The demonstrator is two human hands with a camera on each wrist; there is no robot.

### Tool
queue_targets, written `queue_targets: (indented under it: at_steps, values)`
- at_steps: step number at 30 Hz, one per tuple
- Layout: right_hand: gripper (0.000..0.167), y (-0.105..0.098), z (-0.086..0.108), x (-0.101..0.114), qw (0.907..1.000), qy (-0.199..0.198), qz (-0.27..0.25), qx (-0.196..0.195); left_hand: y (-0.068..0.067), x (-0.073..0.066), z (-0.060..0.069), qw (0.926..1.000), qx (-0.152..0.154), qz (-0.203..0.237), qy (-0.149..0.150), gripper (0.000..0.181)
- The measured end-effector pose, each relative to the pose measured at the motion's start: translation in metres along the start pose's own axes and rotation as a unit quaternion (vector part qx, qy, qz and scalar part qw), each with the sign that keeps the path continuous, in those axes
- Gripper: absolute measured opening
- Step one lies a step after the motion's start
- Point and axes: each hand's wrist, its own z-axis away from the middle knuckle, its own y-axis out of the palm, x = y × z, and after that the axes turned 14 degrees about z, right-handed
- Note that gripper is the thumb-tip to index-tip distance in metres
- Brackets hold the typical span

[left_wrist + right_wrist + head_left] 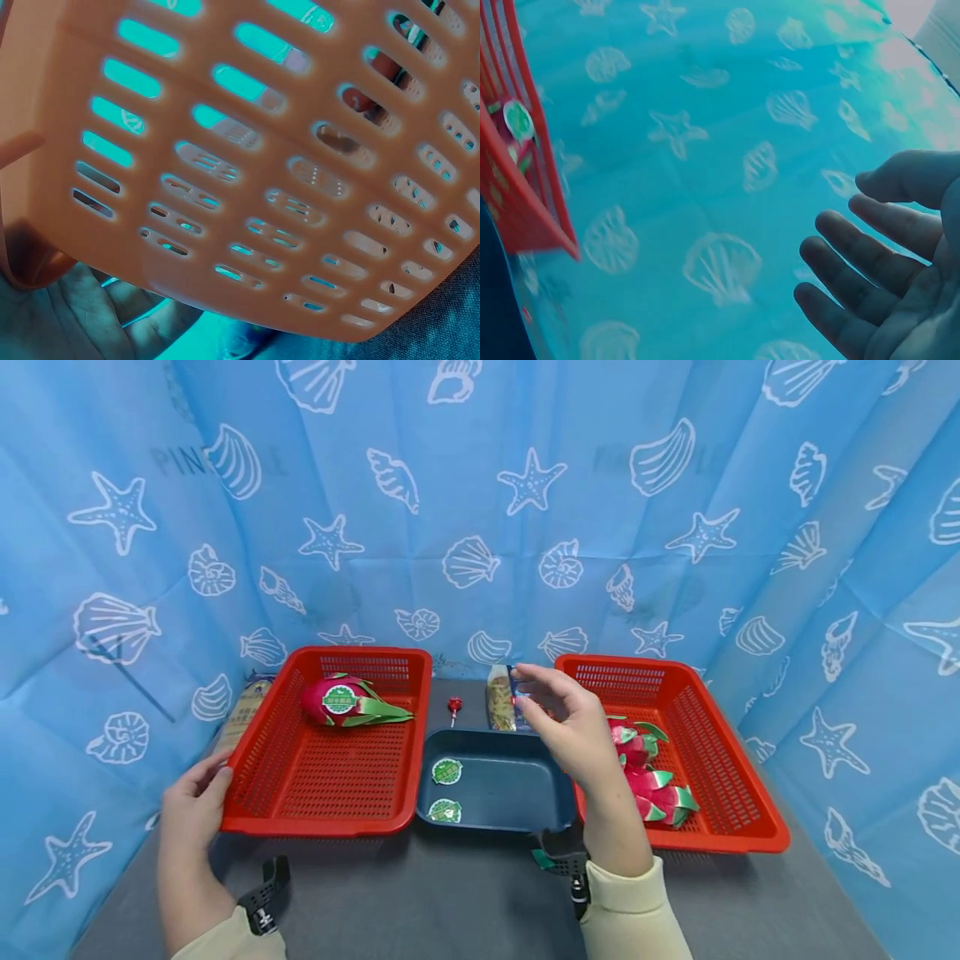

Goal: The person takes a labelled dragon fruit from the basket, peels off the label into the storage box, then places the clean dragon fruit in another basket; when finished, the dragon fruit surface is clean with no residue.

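Observation:
My left hand (192, 802) grips the left rim of a red plastic basket (322, 822); the left wrist view shows the fingers (157, 322) below the basket's slotted wall. One pink dragon fruit (360, 720) with a round green label lies inside that basket, toward the back. Loosely bent and holding nothing, my right hand (577, 727) hovers above the right end of a dark blue tray (495, 822) and the left side of a second red basket (720, 839). Pink dragon fruits (660, 793) lie in this second basket, partly hidden by my right arm. Two green stickers (446, 772) are in the tray.
Behind the tray are a red lollipop (454, 703) and a snack packet (500, 697), partly covered by my right hand. A brown packet (246, 708) sits behind the left basket. A blue shell-print curtain (465, 602) encloses the grey table (420, 902).

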Motion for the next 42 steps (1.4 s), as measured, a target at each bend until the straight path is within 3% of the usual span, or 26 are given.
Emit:
queue_targets:
  at_steps: [11, 18, 23, 27, 30, 34, 37, 42]
  values:
    - [0.036, 0.083, -0.056, 0.021, 0.9959, 0.02, -0.043, 0.078, -0.001, 0.002, -0.001, 0.9999, 0.011, 0.008, -0.009, 0.053]
    - [0.036, 0.135, -0.092, 0.026, 0.9837, 0.086, 0.012, 0.157, 0.003, -0.001, 0.0, 0.9992, 0.028, 0.026, -0.011, 0.054]
    - [0.034, 0.176, -0.112, 0.025, 0.9658, 0.136, 0.028, 0.219, 0.002, -0.002, 0.001, 0.9995, 0.016, 0.025, -0.008, 0.051]
    - [0.03, 0.207, -0.123, 0.02, 0.9377, 0.208, 0.039, 0.275, 0.0, -0.002, 0.002, 0.9997, 0.014, 0.017, -0.005, 0.05]
    - [0.013, 0.23, -0.128, 0.004, 0.9134, 0.24, 0.103, 0.312, 0.002, -0.003, 0.002, 0.9996, 0.021, 0.017, -0.01, 0.051]
    - [0.028, 0.253, -0.128, -0.023, 0.8882, 0.223, 0.198, 0.35, 0.004, -0.002, 0.003, 0.9992, 0.027, 0.023, -0.019, 0.051]
    - [0.013, 0.262, -0.124, -0.034, 0.8831, 0.193, 0.237, 0.356, 0.003, -0.001, 0.003, 0.9992, 0.026, 0.026, -0.019, 0.05]
    - [0.009, 0.267, -0.122, -0.035, 0.888, 0.165, 0.269, 0.335, -0.001, 0.0, 0.0, 0.9989, 0.024, 0.037, -0.017, 0.051]
